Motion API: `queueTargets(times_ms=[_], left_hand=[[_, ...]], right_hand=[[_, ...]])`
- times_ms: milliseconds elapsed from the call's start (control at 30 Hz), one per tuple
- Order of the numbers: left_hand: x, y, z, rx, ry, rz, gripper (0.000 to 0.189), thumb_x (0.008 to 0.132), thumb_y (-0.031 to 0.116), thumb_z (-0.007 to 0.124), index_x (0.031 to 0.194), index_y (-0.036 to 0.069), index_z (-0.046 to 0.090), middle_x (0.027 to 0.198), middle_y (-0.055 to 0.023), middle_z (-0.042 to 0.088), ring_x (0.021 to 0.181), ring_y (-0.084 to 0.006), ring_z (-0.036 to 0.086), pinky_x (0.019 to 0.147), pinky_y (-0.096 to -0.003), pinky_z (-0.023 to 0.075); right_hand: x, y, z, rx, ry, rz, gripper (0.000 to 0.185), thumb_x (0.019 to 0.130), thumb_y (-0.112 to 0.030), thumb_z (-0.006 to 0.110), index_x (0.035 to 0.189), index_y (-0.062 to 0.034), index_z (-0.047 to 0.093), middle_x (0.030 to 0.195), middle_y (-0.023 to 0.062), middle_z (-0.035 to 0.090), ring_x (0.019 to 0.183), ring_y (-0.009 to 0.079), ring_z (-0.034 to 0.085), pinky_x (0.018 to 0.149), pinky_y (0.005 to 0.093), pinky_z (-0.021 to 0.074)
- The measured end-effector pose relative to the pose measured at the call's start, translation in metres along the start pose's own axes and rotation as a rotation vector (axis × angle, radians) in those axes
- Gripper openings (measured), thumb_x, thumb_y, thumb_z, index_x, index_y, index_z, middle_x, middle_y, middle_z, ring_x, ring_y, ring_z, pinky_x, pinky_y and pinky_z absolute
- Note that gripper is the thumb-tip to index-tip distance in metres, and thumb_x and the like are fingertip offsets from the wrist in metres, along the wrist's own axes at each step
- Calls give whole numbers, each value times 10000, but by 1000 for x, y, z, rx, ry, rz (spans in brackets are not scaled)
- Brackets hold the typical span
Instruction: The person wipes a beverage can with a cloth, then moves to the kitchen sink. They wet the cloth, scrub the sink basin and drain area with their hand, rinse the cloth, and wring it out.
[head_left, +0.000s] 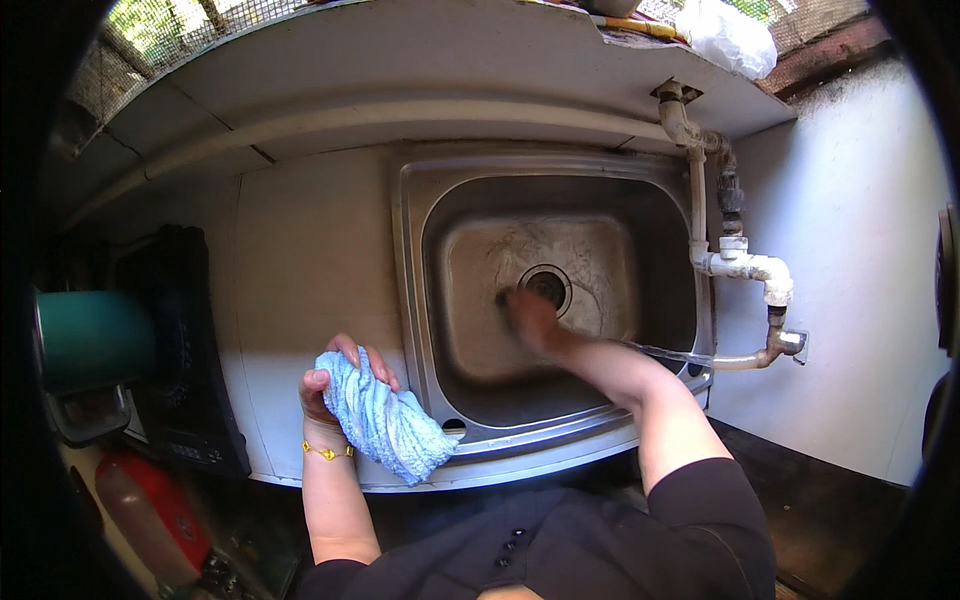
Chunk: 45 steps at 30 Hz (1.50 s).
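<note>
A bunched light-blue terry cloth (386, 424) is held in my left hand (337, 379) over the counter's front edge, left of the sink. The stainless steel sink (480, 349) lies before me. Down in its basin, just left of the drain (545, 285), is my right hand (529, 319), blurred, with a small dark patch at its fingertips that I cannot make out. Water runs from the tap (750, 361) at the right towards my right forearm. Whether the right hand holds anything is not clear.
White plastic pipes (739, 266) run down the right wall. On the left stand a black cooktop (187, 337) and a green pot or container (94, 341). A red object (154, 517) is at the lower left. A white plastic bag (727, 37) lies on the ledge.
</note>
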<state>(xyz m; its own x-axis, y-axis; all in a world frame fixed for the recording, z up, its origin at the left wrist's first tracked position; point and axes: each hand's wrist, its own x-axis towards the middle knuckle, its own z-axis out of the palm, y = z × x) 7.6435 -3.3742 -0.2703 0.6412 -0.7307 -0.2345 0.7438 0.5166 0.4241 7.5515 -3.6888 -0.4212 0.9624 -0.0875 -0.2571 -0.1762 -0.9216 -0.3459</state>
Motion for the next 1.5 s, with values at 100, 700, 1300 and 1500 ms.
queueTargets(times_ms=[100, 700, 1300, 1500], left_hand=[[-1, 0, -1, -16, -3, -10, 373, 708, 402, 622, 899, 85, 569, 818, -205, 616, 819, -386, 636, 783, -485, 522], [1, 3, -6, -21, -56, -28, 373, 713, 406, 625, 918, 97, 585, 865, -210, 631, 865, -388, 640, 798, -495, 523], [0, -1, -1, 50, -31, 32, 397, 778, 467, 601, 925, 103, 543, 813, -189, 606, 813, -374, 645, 747, -472, 534], [2, -2, 1, 24, -30, 32, 391, 726, 434, 631, 900, 92, 558, 807, -191, 610, 807, -385, 645, 727, -481, 544]], right_hand=[[-11, -4, -2, -120, 81, -145, 186, 793, -99, 563, 970, -54, 600, 1025, 174, 602, 962, 355, 594, 806, 439, 500], [-1, -16, 4, -87, -167, -120, 165, 819, -79, 494, 953, -42, 583, 995, 198, 592, 927, 350, 594, 828, 454, 473], [-5, 59, 49, 323, 280, 619, 209, 803, -166, 585, 996, -132, 658, 1086, 83, 601, 1047, 301, 548, 872, 380, 460], [-25, 76, -1, -470, -188, -141, 281, 770, -226, 628, 1036, -136, 650, 1020, 159, 606, 955, 363, 589, 870, 438, 471]])
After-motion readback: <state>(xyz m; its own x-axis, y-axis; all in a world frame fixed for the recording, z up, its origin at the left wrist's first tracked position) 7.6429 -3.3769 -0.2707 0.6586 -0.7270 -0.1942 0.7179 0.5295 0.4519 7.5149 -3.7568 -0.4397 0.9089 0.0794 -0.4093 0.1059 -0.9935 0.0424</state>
